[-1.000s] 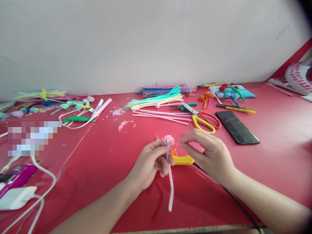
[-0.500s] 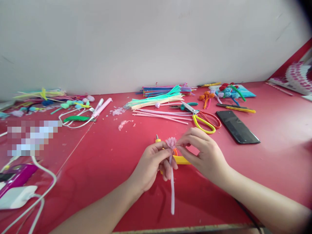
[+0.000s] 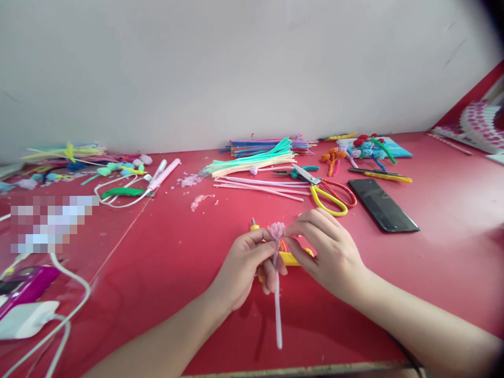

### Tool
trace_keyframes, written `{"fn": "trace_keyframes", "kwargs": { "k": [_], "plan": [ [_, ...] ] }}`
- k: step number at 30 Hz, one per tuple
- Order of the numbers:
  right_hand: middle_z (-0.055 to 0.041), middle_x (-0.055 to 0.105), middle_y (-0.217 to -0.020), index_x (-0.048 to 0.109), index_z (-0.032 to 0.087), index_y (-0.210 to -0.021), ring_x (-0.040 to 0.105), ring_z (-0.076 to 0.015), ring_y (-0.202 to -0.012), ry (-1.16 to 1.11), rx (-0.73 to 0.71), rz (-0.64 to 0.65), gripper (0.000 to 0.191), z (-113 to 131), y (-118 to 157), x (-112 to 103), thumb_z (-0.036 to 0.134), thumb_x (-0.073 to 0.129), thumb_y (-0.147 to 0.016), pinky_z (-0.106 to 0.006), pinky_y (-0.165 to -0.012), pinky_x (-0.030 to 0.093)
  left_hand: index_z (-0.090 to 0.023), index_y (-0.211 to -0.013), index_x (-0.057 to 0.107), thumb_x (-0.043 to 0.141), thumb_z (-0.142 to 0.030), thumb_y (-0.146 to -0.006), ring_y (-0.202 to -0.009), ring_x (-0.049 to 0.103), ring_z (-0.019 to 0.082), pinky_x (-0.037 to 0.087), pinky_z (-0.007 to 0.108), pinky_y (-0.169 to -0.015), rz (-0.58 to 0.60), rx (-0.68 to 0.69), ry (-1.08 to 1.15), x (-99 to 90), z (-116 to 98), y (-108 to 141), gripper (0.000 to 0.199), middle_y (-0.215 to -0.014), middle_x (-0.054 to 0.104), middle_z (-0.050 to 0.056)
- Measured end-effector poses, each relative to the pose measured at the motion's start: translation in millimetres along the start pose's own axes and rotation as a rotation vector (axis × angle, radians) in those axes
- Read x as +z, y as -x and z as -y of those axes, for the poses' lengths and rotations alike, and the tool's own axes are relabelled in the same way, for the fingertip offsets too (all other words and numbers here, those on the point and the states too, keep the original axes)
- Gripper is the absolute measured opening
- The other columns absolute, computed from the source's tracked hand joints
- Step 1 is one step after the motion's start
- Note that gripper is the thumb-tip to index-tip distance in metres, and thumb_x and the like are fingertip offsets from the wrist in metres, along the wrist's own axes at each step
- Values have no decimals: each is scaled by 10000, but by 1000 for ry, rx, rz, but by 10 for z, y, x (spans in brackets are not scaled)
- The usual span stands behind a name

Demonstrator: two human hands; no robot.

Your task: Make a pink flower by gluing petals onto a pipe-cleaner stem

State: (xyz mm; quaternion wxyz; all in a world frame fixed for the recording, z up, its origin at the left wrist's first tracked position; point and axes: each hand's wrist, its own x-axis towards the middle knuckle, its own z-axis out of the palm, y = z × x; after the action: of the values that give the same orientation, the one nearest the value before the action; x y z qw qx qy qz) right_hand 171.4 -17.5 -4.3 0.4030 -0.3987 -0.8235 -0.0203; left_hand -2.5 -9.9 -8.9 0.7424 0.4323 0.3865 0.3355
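Observation:
A pale pink pipe-cleaner flower (image 3: 277, 230) stands upright between my hands, its lilac stem (image 3: 278, 310) hanging down toward the table's front edge. My left hand (image 3: 252, 260) pinches it just under the bloom, thumb and forefinger closed on the top of the stem. At the right side of the bloom, the fingertips of my right hand (image 3: 328, 252) are pressed together on its edge; the exact bit they grip is too small to make out. Behind and below the hands lies a yellow glue gun (image 3: 290, 258), partly hidden by my fingers, with its metal nozzle showing.
Scissors (image 3: 328, 199) with yellow and red handles lie beyond my hands, left of a black phone (image 3: 384, 205). Farther back are pink pipe cleaners (image 3: 260, 188) and a mint-green bundle (image 3: 271, 152). White cables (image 3: 81, 278) run along the left; finished flowers (image 3: 368, 144) lie back right.
Hardly anything differs. My right hand has shifted very slightly, showing a little more of the yellow glue gun; my left hand keeps its pinch under the bloom.

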Motion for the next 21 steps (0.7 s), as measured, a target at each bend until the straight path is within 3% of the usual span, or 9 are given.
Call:
{"fn": "trace_keyframes", "kwargs": {
  "k": [21],
  "plan": [
    [-67, 587, -790, 582, 155, -826, 552, -184, -740, 99, -63, -30, 51, 16, 5, -20, 110, 563, -842, -331, -650, 439, -150, -736, 534, 522, -220, -865, -299, 524, 65, 370, 121, -304, -6, 44, -49, 5, -9, 18, 147, -552, 658, 6]
  ]
}}
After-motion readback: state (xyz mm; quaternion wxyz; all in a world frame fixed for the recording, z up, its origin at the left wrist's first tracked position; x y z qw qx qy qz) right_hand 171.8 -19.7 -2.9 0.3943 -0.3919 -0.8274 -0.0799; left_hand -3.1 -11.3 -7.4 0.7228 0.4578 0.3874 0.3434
